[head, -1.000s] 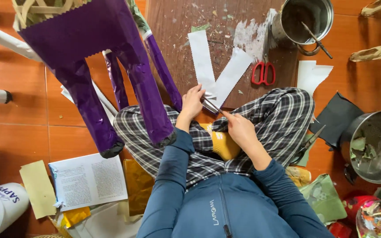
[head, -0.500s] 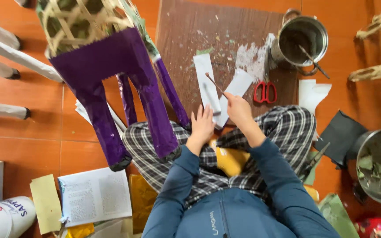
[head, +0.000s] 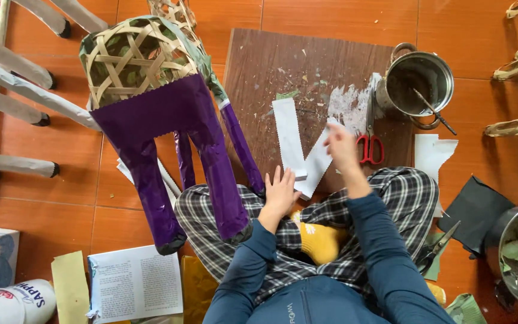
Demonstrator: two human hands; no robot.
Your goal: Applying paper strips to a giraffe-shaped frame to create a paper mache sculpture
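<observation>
While flat on the knee, left hand open, fingertips touching white paper strips; right hand blurred, grip unclear.

Seated cross-legged, the person reached both arms forward in dark blue sleeves. The left hand lay flat, palm down, fingers spread and pointing away from the body. The right hand was raised farther out, blurred, its fingers seemingly loose and parted.
</observation>
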